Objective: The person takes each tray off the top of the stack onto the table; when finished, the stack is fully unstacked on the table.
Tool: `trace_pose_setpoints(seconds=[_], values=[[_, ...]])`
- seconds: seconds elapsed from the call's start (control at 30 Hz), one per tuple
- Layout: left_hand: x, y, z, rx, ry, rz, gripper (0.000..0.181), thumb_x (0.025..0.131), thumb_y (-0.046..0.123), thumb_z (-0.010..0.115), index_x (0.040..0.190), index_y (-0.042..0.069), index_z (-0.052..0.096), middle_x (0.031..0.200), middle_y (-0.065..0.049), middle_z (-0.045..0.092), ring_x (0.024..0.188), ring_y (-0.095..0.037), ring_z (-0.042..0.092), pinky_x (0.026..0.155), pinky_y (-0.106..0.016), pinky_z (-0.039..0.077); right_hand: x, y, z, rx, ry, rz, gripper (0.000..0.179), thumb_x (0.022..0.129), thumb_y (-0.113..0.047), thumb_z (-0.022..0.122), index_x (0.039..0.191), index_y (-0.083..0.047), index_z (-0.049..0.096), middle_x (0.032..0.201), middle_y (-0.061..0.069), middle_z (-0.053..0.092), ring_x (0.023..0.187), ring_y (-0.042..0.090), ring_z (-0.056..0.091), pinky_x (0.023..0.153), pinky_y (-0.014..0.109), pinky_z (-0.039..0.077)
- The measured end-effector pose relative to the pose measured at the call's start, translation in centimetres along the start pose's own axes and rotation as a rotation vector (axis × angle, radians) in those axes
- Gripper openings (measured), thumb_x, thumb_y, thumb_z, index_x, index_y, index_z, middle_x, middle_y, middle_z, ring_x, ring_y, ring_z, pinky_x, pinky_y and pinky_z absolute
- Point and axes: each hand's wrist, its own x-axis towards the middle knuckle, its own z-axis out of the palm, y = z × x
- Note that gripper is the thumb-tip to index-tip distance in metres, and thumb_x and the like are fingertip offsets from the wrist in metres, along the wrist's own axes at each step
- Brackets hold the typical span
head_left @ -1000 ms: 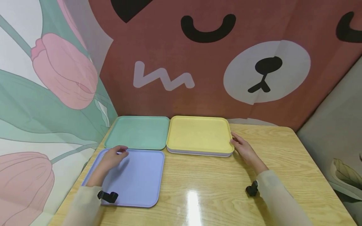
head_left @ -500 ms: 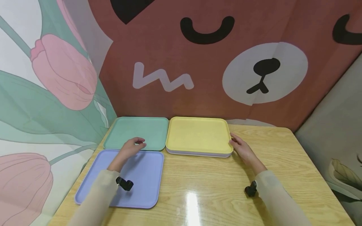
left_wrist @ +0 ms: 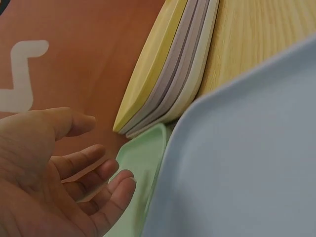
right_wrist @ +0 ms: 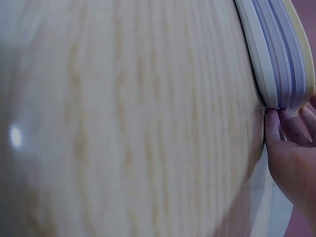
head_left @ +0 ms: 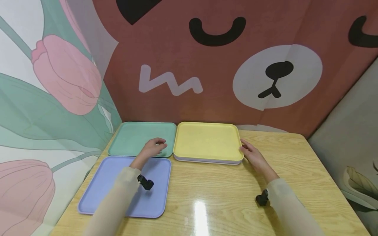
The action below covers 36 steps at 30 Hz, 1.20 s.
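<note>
A stack of trays stands at the back middle, a yellow tray point(head_left: 208, 141) uppermost, with lilac trays point(right_wrist: 277, 44) and a pale cream tray point(right_wrist: 254, 44) below it. My right hand point(head_left: 255, 159) touches the stack's right end; in the right wrist view its fingertips point(right_wrist: 272, 118) press against the tray edges. My left hand point(head_left: 151, 148) hovers empty over the right part of a green tray point(head_left: 130, 137), fingers loosely bent toward the stack. Under the left forearm lies a blue-purple tray point(head_left: 97, 196), partly hidden by the sleeve.
The trays lie on a wood-grain table point(head_left: 224, 200), whose right edge slopes down to the right. Behind it hangs a brown bear-face backdrop point(head_left: 171, 108). A tulip-printed cloth point(head_left: 59, 137) borders the left side.
My left hand has moved right and away from me, from the blue-purple tray's far left corner to over the green tray. The right hand stays at the stack's right end.
</note>
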Motion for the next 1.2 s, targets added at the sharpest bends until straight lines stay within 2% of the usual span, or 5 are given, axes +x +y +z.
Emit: trace_pose_setpoints(seconds=[0.37, 0.63, 0.93, 1.2], values=[[1.1, 1.1, 2.0, -0.049, -0.002, 0.019, 0.042, 0.1, 0.025, 0.059, 0.135, 0.002, 0.06, 0.134, -0.021, 0.058, 0.104, -0.032, 0.065, 0.087, -0.04, 0.056, -0.2, -0.2, 0.1, -0.005, -0.009, -0.007, 0.065, 0.109, -0.033, 0.047, 0.164, -0.016, 0.017, 0.158, 0.026, 0.028, 0.144, 0.04, 0.031, 0.12, 0.053, 0.026], [1.6, 2.0, 2.8, -0.076, -0.013, 0.006, 0.043, 0.099, 0.028, 0.061, 0.135, 0.004, 0.061, 0.131, -0.018, 0.06, 0.098, -0.026, 0.064, 0.08, -0.035, 0.055, -0.2, -0.3, -0.1, -0.019, -0.005, -0.01, 0.065, 0.109, -0.034, 0.047, 0.164, -0.016, 0.017, 0.158, 0.026, 0.029, 0.144, 0.041, 0.032, 0.12, 0.053, 0.026], [3.0, 1.4, 3.8, -0.079, -0.015, -0.027, 0.046, 0.1, 0.029, 0.063, 0.139, 0.006, 0.058, 0.134, -0.017, 0.06, 0.105, -0.026, 0.062, 0.082, -0.036, 0.055, -0.2, -0.5, 0.2, 0.012, 0.009, -0.008, 0.063, 0.109, -0.028, 0.047, 0.163, -0.012, 0.019, 0.159, 0.027, 0.027, 0.146, 0.04, 0.03, 0.12, 0.053, 0.027], [3.5, 1.0, 4.2, -0.091, 0.0, -0.036, 0.05, 0.098, 0.029, 0.064, 0.141, 0.004, 0.056, 0.136, -0.017, 0.059, 0.114, -0.028, 0.061, 0.085, -0.037, 0.055, 0.0, -0.9, 0.5, 0.032, 0.031, 0.034, 0.062, 0.108, -0.026, 0.048, 0.163, -0.012, 0.021, 0.153, 0.026, 0.033, 0.139, 0.037, 0.038, 0.119, 0.051, 0.029]])
